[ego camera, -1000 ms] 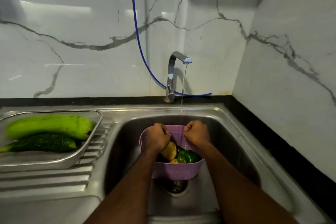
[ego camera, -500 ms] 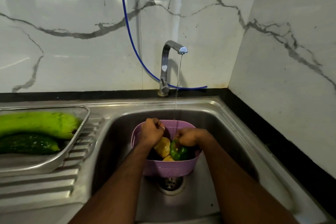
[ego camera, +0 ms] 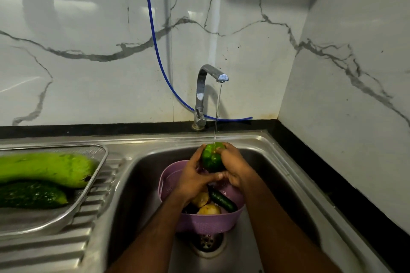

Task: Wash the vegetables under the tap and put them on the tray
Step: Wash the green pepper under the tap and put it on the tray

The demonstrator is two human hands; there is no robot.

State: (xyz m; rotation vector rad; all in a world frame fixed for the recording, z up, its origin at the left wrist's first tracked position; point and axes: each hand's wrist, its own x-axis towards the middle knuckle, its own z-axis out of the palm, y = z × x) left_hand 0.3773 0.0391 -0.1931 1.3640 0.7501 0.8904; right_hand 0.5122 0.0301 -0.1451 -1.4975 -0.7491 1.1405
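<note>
- Green bell pepper (ego camera: 211,158): held up over the sink basin (ego camera: 261,184), directly under the tap spout. The thin water stream (ego camera: 217,108) lands on its top.
- Left hand (ego camera: 195,176): fingers curled round the pepper's left side and underside; it grips the pepper.
- Right hand (ego camera: 233,165): fingers wrapped over the pepper's right side and top; it grips the pepper too. The two thumbs meet just below the pepper.
- Purple colander basket (ego camera: 199,221): sits in the basin below the hands, over the drain (ego camera: 207,242). The pepper is above it, not touching it.
- Basket contents: two yellowish potatoes (ego camera: 208,209), a dark green cucumber (ego camera: 223,200) lying at a slant against the right wall, and a dark item at the left I cannot identify.
- Tap (ego camera: 203,93): chrome, stands at the back edge of the sink, spout angled to the right, running.
- Tray (ego camera: 88,186): steel, with a mesh bottom, resting on the ribbed drainboard (ego camera: 73,244) left of the basin.
- On the tray: a large pale green gourd (ego camera: 44,167) at the back, a darker bumpy green gourd (ego camera: 31,195) just in front, the two touching along their length.
- Blue hose (ego camera: 155,46): hangs down the marble wall (ego camera: 88,29) and curves behind the tap base to the right.
</note>
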